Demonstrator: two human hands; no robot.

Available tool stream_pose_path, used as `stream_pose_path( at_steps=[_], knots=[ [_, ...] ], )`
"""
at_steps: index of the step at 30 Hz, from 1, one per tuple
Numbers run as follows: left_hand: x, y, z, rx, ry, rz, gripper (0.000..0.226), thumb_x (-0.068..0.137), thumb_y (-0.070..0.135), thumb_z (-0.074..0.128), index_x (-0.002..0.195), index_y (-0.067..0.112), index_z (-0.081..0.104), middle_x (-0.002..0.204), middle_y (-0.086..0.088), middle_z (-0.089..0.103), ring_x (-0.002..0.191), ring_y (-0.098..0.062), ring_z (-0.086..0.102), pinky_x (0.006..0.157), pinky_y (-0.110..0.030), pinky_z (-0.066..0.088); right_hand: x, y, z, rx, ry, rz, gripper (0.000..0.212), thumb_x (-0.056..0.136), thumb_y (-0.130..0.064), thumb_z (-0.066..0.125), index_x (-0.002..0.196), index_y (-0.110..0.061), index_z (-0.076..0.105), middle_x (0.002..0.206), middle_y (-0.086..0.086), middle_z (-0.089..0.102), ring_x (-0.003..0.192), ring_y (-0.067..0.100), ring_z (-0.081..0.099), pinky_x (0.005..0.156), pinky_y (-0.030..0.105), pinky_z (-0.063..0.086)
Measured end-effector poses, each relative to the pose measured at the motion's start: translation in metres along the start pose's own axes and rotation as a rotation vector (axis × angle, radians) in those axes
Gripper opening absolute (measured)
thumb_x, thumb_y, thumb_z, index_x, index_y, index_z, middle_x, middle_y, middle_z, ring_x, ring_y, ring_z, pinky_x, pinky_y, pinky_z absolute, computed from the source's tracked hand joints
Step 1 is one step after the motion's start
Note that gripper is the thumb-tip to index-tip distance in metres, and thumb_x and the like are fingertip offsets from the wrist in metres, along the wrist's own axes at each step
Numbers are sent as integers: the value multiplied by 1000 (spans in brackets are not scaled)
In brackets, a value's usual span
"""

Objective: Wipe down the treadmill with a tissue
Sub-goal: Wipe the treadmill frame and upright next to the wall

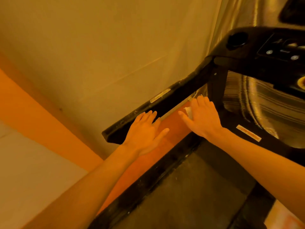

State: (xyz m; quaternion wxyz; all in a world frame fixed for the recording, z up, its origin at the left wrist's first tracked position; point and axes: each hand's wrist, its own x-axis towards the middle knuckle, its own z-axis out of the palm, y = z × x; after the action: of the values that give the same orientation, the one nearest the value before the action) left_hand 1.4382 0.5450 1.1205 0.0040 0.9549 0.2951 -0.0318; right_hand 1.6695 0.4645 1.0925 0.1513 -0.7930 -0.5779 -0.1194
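View from the head camera, looking down over the left side of a treadmill. The left hand lies flat on the near end of the black handrail, fingers straight and slightly spread, holding nothing. The right hand is also flat with fingers extended and thumb out to the side, placed just below the handrail and beside the upright post. The tissue is under this hand — only a white crumpled edge shows between thumb and forefinger. Which surface the palm bears on cannot be told.

The handrail carries a pale sticker and light specks along its top. The console at upper right has a round cup holder and buttons. The dark belt runs below the forearms — its side rail is speckled. A plain wall fills the left, and shiny fabric hangs behind the console.
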Motion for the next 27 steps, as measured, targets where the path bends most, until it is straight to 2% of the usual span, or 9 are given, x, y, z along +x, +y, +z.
stream_pose_path(
  at_steps=[4,7,11,16,20,23,27],
  knots=[
    [50,-4,-54,3,7,26,97,93,70,-7,152,17,49,160,-12,42,149,-27,35,125,-44,22,44,19,-44,3,-3,83,66,94,-68,31,96,-9,59,96,11,58,91,29,55,75,35,33],
    [90,-5,-78,-26,10,46,95,93,68,-6,149,18,52,154,-10,48,144,-27,40,121,-41,25,70,36,-64,-13,-10,148,68,95,-68,27,99,-8,60,97,10,58,92,29,55,77,38,40],
    [138,0,-92,-66,-11,68,98,90,69,-9,153,21,46,162,-9,39,149,-26,33,122,-40,20,87,59,-63,-81,-63,128,69,94,-68,22,98,-10,59,95,8,57,91,28,54,76,39,41],
    [214,-2,-76,-118,-41,121,73,106,63,12,162,20,31,170,-10,23,156,-27,19,126,-41,12,141,99,-39,-93,-35,203,64,94,-66,25,94,-11,57,93,6,55,88,26,52,75,39,41],
    [292,-10,-39,-197,-29,120,83,99,74,2,166,25,12,174,-6,1,160,-25,1,128,-43,7,209,143,-9,-175,-66,170,58,93,-63,29,92,-11,55,91,6,52,86,25,49,73,37,38],
    [338,-13,-10,-275,-34,111,89,91,76,-7,166,28,-7,171,-4,-20,158,-22,-18,128,-43,4,265,176,19,-247,-191,36,54,92,-62,38,98,-11,57,95,6,53,87,25,49,73,37,38],
    [378,-20,19,-273,-71,104,86,92,72,-7,166,27,-6,170,-6,-22,158,-25,-19,127,-43,6,325,210,56,-309,-354,-82,57,90,-60,31,99,-10,57,98,10,53,89,29,49,75,40,36]
  ],
)
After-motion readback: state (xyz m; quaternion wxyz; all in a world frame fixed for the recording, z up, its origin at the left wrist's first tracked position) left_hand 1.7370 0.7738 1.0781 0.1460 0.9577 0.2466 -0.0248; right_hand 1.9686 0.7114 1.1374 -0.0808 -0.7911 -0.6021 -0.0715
